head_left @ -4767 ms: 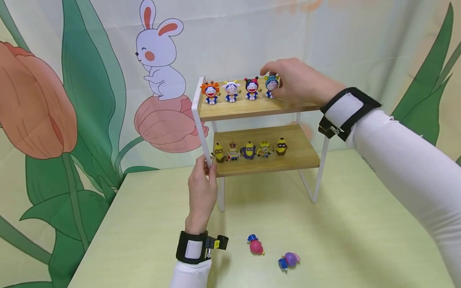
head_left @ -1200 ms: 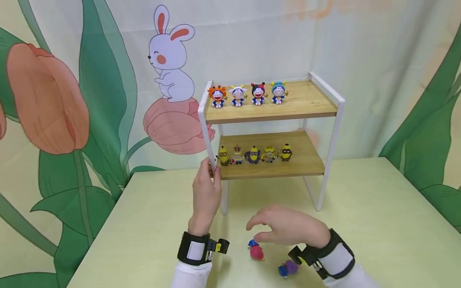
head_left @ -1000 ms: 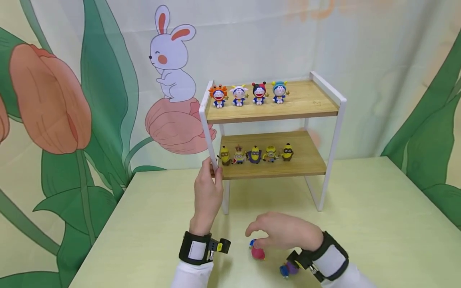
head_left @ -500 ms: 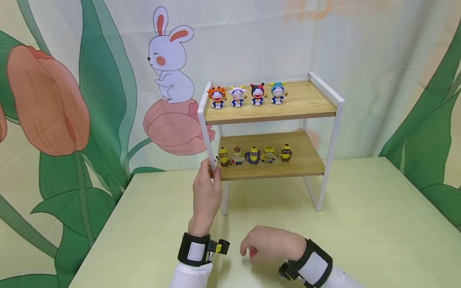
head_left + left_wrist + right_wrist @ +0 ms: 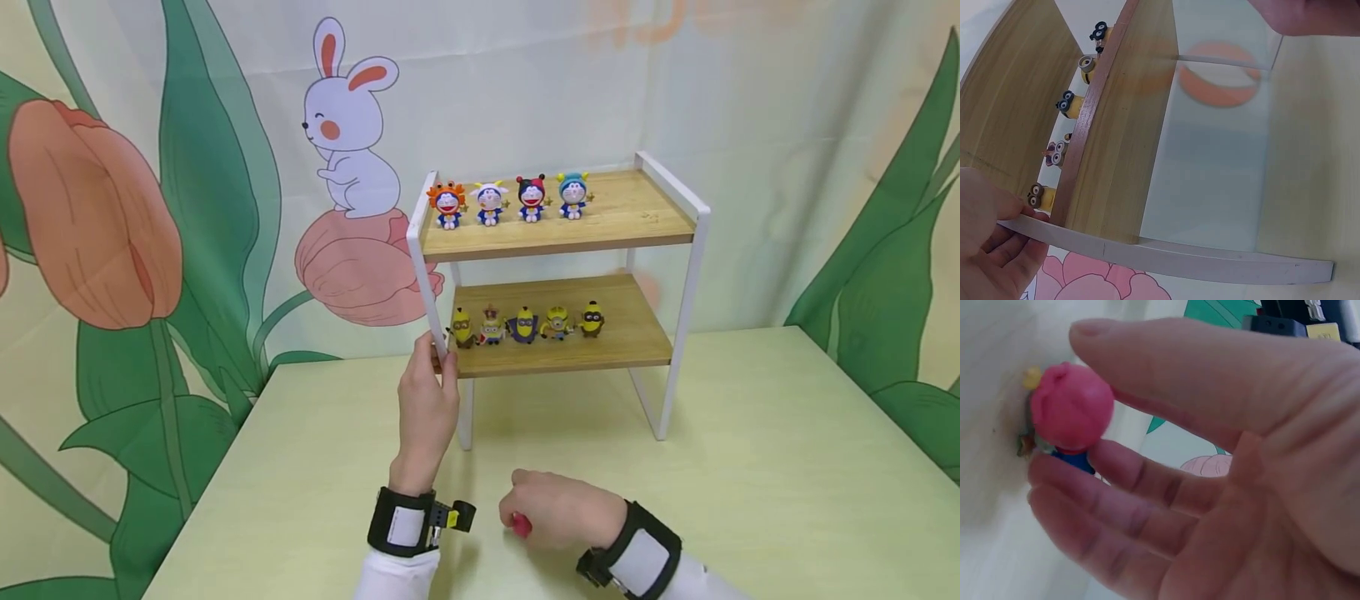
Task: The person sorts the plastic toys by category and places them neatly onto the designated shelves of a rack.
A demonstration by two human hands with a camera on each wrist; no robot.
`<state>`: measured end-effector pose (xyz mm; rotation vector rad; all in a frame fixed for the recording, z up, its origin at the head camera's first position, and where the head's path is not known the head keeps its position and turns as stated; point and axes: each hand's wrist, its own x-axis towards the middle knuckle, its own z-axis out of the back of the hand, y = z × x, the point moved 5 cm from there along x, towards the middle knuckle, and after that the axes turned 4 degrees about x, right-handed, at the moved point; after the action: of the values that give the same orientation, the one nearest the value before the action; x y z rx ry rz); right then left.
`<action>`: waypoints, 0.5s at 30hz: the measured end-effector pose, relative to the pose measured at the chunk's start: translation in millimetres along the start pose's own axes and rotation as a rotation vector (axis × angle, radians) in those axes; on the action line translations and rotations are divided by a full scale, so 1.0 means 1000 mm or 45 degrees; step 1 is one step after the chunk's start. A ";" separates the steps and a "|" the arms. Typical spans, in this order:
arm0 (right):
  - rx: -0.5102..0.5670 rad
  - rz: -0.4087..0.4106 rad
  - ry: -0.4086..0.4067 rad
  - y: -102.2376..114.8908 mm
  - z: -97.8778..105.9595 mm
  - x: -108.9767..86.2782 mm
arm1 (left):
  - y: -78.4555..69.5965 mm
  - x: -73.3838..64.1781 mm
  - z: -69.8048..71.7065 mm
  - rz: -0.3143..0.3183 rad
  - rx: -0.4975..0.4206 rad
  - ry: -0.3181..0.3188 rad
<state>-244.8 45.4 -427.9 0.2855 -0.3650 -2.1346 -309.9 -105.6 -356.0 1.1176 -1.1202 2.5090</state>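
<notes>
My left hand (image 5: 426,408) grips the white left leg of a two-tier shelf rack (image 5: 562,242), level with the lower board. In the left wrist view the thumb and fingers (image 5: 1019,256) wrap that white metal bar. Low over the tabletop in front of the rack, my right hand (image 5: 562,508) curls its fingers about a small pink-headed figurine (image 5: 521,525). From the right wrist the figurine's round pink head (image 5: 1072,406) shows between thumb and fingers, with its blue body partly behind the fingertips. The purple and blue figurine is hidden behind the right hand and wrist.
Several Doraemon figurines (image 5: 531,198) in animal hats stand along the upper board's left part. Below them, several yellow Minion figurines (image 5: 525,325) line the lower board. A printed cloth (image 5: 525,92) with rabbit and tulips hangs behind the pale table (image 5: 315,483).
My right hand has left the blue-hatted Doraemon figurine on the top board, come down to the table and closed round the pink-headed figurine. My left hand keeps its grip on the rack.
</notes>
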 end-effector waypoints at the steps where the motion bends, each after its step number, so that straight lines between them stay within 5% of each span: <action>1: -0.003 -0.006 0.000 0.000 -0.001 0.000 | 0.000 0.000 0.000 0.000 0.002 0.001; 15: -0.113 -0.021 -0.109 0.000 -0.015 0.007 | 0.001 0.000 0.000 0.016 -0.004 0.003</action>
<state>-243.6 37.4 -442.6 0.1472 -0.3171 -2.1774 -310.5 -105.9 -356.6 1.1097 -1.1337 2.5168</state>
